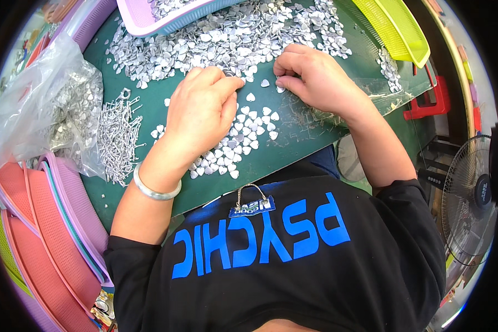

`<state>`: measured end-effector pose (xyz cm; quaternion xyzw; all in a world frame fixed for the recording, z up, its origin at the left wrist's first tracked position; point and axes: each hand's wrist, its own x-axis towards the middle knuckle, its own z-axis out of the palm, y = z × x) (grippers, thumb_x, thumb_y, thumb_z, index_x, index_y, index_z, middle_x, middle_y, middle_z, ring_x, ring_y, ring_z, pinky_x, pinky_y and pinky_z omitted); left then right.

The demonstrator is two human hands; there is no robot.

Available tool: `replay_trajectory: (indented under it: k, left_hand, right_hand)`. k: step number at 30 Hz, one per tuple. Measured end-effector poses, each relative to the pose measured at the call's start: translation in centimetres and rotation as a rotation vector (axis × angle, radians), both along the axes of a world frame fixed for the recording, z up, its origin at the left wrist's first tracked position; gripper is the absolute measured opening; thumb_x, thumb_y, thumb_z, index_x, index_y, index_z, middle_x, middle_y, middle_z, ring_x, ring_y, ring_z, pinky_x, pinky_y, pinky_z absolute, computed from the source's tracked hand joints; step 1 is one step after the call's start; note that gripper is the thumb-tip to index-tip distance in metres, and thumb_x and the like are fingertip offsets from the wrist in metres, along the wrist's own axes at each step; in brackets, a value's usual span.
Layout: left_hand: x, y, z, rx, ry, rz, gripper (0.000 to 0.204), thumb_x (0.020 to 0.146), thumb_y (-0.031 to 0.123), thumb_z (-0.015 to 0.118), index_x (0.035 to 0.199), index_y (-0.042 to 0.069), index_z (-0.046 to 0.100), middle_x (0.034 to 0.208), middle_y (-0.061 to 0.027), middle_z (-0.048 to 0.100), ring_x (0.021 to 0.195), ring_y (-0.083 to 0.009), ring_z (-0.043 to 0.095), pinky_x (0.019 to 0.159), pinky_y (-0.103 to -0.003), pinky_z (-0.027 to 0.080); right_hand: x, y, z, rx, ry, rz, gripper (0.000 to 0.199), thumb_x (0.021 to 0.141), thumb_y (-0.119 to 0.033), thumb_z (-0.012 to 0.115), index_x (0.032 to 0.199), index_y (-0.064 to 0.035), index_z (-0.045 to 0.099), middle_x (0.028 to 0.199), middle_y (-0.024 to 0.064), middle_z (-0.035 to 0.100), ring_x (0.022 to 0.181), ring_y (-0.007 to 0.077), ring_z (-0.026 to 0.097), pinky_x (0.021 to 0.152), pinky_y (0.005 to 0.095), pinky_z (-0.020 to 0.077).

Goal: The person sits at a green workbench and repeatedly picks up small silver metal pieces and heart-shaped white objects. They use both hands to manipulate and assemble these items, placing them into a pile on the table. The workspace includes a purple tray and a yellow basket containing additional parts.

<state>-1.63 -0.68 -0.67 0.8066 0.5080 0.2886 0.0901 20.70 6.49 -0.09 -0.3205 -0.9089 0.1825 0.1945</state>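
Small silver heart-shaped pieces (221, 44), flat and shiny, lie in a broad, overlapping heap across the far part of the green tabletop (293, 133). A smaller cluster of hearts (246, 133) spreads loosely nearer the front edge, their points turned various ways, and a few single hearts (265, 83) lie apart between the two groups

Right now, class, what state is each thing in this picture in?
Left hand: fingers curled, palm down
Right hand: fingers curled inward
Silver hearts: loose, heaped and scattered
Metal fittings: loosely piled
Clear bag: crumpled, partly filled
Pink baskets: nested
Fan: running or not, cannot tell
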Motion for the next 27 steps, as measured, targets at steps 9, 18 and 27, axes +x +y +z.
replay_trajectory:
  k: [9,18,27]
  left_hand:
    - [0.7,1.0,-0.6,0.042,0.027,0.054,0.009,0.076,0.008,0.068,0.085,0.008,0.067,0.074,-0.0054,0.057,0.074,-0.0262,0.054,0.068,-0.037,0.045]
    - [0.6,0.9,-0.5,0.026,-0.001,0.078,0.011,0.074,0.006,0.069,0.084,0.008,0.066,0.076,-0.0061,0.06,0.075,-0.0268,0.056,0.068,-0.037,0.046]
    - [0.5,0.9,-0.5,-0.024,0.008,0.066,0.01,0.073,0.008,0.07,0.082,0.007,0.065,0.08,-0.007,0.061,0.081,-0.0286,0.058,0.071,-0.039,0.048]
  right_hand:
    - [-1.4,-0.7,0.0,0.058,-0.002,0.043,0.009,0.078,-0.014,0.065,0.08,-0.0061,0.065,0.082,0.0099,0.058,0.081,0.031,0.06,0.072,0.0411,0.0492]
    - [-2.3,-0.6,0.4,0.073,-0.012,0.027,0.008,0.08,-0.014,0.063,0.081,-0.0058,0.065,0.081,0.0096,0.059,0.083,0.0307,0.06,0.072,0.0414,0.0496]
    - [-2.6,0.0,0.0,0.119,-0.049,0.04,0.007,0.076,-0.013,0.065,0.08,-0.0078,0.063,0.082,0.008,0.059,0.084,0.0301,0.06,0.072,0.0415,0.0496]
